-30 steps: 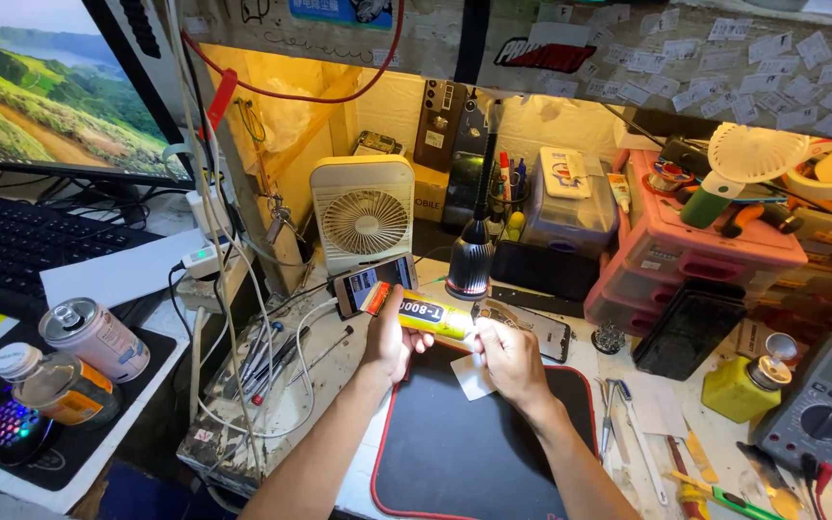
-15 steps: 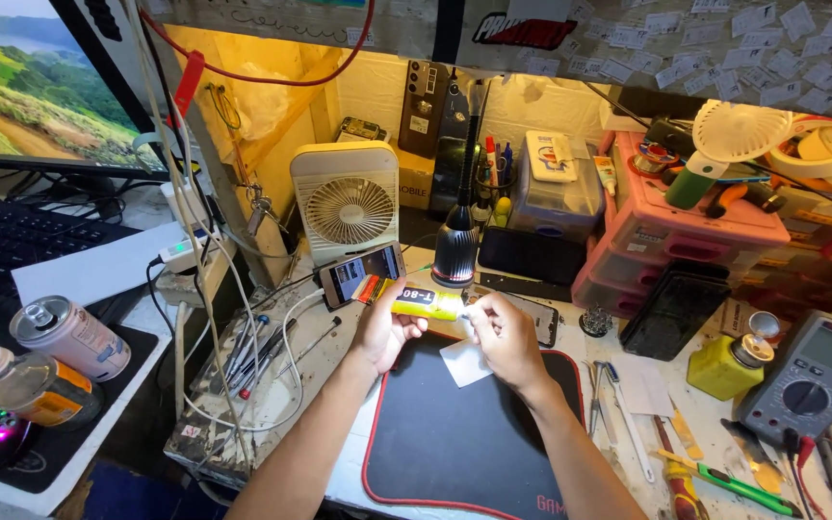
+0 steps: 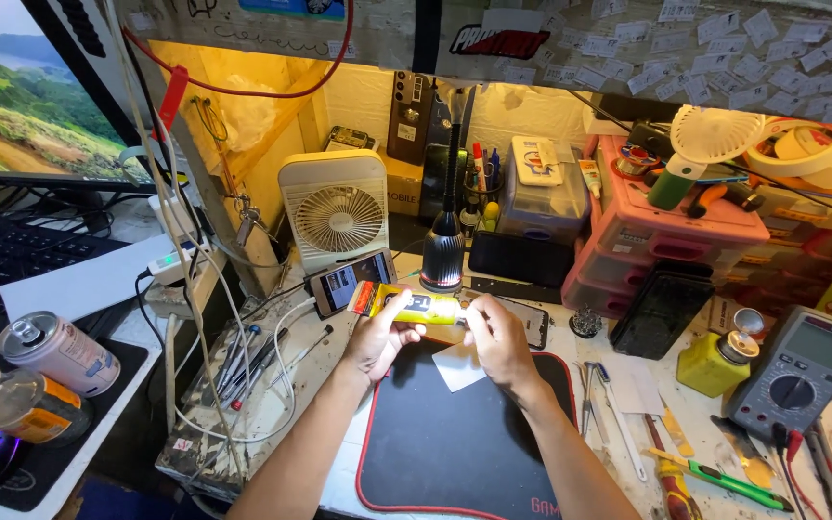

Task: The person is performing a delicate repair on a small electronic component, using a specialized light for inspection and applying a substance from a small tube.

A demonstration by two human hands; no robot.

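Observation:
My left hand (image 3: 380, 340) grips a yellow glue tube (image 3: 414, 304) with an orange end, held level above the far edge of a black mat with a red border (image 3: 455, 453). At the tube's right end my right hand (image 3: 500, 339) closes its fingers around the tip. A small white sheet (image 3: 456, 366) lies on the mat just below both hands. Behind the tube, a phone with a lit screen (image 3: 351, 280) leans near a black lamp head (image 3: 442, 262).
A small white fan (image 3: 335, 209) stands behind the hands. Pink drawers (image 3: 662, 246), a dark phone (image 3: 660, 312), a yellow bottle (image 3: 719, 358) and a multimeter (image 3: 797, 374) fill the right. Screwdrivers and tweezers (image 3: 628, 433) lie right of the mat. Cans (image 3: 55, 354), a keyboard (image 3: 2, 255) and a monitor (image 3: 21, 106) sit left.
Both hands have stayed on the tube, shifting slightly with it above the mat's far edge. The view has drifted a little to the right.

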